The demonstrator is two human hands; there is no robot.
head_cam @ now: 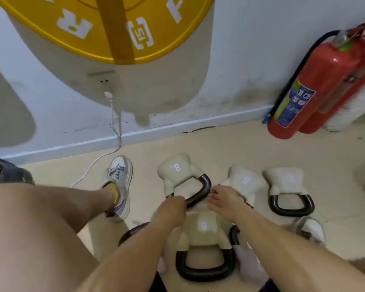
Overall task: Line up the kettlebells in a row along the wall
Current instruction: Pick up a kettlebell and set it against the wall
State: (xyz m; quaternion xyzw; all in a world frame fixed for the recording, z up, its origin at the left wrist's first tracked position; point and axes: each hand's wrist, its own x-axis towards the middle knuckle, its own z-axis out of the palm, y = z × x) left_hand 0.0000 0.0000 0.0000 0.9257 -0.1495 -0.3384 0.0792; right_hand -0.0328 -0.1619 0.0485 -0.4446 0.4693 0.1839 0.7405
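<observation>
Head view: my left hand (173, 207) grips the tilted kettlebell (177, 169) handle, wall just beyond; my right hand (223, 199) rests loosely curled, holding nothing I can see.

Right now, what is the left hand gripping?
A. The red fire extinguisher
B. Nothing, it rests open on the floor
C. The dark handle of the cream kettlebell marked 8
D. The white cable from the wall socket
C: the left hand is closed around the dark handle of the tilted kettlebell marked 8, well away from the fire extinguisher and the white cable.
</observation>
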